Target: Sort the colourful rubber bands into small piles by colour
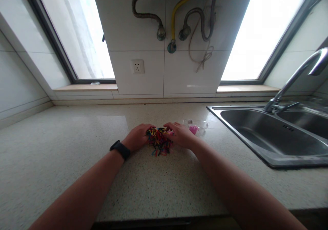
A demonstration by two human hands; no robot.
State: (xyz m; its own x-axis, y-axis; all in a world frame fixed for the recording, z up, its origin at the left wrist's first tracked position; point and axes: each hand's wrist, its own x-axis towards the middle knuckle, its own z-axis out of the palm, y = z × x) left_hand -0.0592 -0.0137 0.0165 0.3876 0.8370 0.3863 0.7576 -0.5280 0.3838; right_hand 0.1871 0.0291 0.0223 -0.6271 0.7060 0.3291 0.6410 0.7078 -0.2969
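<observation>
A heap of small elastic bands (160, 141) in red, yellow, black, blue and pink lies on the speckled countertop (153, 185). My left hand (139, 136), with a black watch on its wrist, presses against the left side of the heap, fingers curled round its edge. From the other side, my right hand (179, 134) closes its fingers over the upper right of the bands. Some bands spill out toward me below the hands. Just behind my right hand lies a clear plastic container (202, 124) with a pink part (194, 129), partly hidden by the hand.
A steel double sink (246, 131) with a chrome faucet (299, 74) is set into the counter at right. On the tiled wall ahead are a socket (137, 66), a yellow hose (175, 15) and grey hoses. Windows stand on either side.
</observation>
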